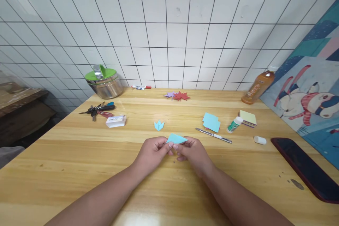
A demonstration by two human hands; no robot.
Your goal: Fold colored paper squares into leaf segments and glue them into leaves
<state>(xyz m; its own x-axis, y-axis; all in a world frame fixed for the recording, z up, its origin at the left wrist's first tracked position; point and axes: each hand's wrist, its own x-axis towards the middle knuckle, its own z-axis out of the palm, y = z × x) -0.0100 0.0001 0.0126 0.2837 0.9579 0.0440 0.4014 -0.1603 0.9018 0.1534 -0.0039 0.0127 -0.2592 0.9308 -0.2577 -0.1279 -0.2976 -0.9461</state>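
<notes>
Between both hands, just above the table, is a small light-blue folded paper (176,138) with a pointed right end. My left hand (155,150) pinches its left side, and my right hand (194,152) grips the right side, the thumbs nearly meeting at the lower edge. Beyond them lies a finished-looking blue folded paper piece (159,125) with three points. To the right is a stack of blue paper squares (211,122), with a utility knife (213,135) in front of it. Some fingertips are hidden behind the paper.
A glue stick (234,125), its white cap (260,140), a paper pad (248,118), a phone (304,167) and a drink bottle (258,86) stand or lie at right. Red paper leaf (181,96) and marker (141,87) lie behind; pot (106,83), keys (99,109) and small box (116,121) at left.
</notes>
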